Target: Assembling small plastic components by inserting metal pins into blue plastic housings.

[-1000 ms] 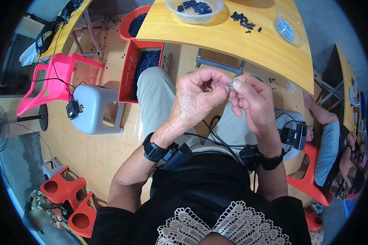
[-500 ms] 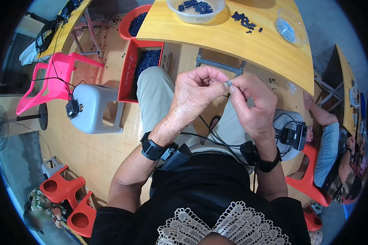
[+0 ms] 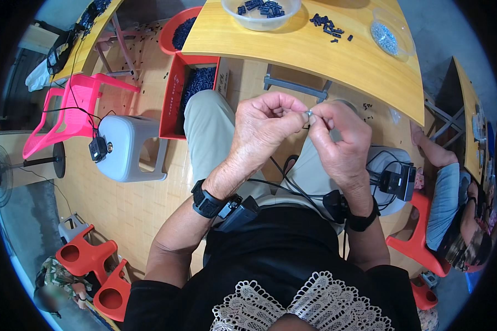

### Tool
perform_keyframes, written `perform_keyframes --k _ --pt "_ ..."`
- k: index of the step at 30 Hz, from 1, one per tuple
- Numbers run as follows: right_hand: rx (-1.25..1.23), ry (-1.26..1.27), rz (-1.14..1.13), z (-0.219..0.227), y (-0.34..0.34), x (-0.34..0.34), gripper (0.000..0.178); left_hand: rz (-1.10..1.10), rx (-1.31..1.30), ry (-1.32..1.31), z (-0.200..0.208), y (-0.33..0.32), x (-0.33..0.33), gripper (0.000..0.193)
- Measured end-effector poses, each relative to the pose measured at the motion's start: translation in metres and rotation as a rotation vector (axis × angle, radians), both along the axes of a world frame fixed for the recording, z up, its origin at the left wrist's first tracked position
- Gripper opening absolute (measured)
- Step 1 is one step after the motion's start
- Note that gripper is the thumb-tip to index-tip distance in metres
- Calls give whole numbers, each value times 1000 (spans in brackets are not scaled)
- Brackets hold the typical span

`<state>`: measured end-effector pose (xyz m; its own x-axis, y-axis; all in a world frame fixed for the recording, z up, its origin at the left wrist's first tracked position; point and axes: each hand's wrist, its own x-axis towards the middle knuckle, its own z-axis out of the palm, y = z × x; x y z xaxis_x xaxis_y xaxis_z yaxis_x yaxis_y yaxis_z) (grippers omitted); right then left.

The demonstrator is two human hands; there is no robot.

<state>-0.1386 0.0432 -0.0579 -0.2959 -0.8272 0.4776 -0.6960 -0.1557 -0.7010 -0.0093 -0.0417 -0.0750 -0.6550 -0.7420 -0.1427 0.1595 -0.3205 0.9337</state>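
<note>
Over my lap, both hands meet with their fingertips pinched together. Between them is a tiny shiny, pale silvery piece (image 3: 310, 112), mostly covered by the fingers. My left hand (image 3: 266, 126) grips it from the left with thumb and forefinger. From the other side, my right hand (image 3: 341, 142) pinches at the same spot, its thumb and forefinger closed. Beyond the hands, on the yellow table (image 3: 364, 66), stands a translucent bowl (image 3: 261, 25) of small dark blue parts. Loose dark parts (image 3: 327, 25) lie beside it, and a clear dish (image 3: 407, 48) holds small silvery pieces (image 3: 385, 39).
A red box (image 3: 173, 105) of dark parts stands on the floor by my left knee, with a red basin (image 3: 166, 39) behind it. Left are a grey stool (image 3: 124, 149) and a pink chair (image 3: 83, 102). Cables (image 3: 292, 185) cross my lap. Another person (image 3: 447, 204) sits at right.
Both hands keep the same pinch on the tiny piece, with only a slight shift of the right hand. The whole view has moved a little.
</note>
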Motion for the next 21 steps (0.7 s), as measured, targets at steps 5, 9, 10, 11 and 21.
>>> perform_keyframes --k 5,9,10,11,21 --pt "-18 -7 2 0 0 -1 9 -10 61 40 -1 -1 0 9" --pt "-34 -35 -30 4 -2 3 11 -19 54 45 -1 -3 0 9" --pt "-46 -50 -48 4 -2 4 12 -15 50 48 0 -3 0 9" --pt "-48 -51 -47 4 -2 3 12 -14 48 47 0 -3 0 9" --pt "-28 -30 9 5 1 -3 13 -20 19 67 -1 -1 0 12"
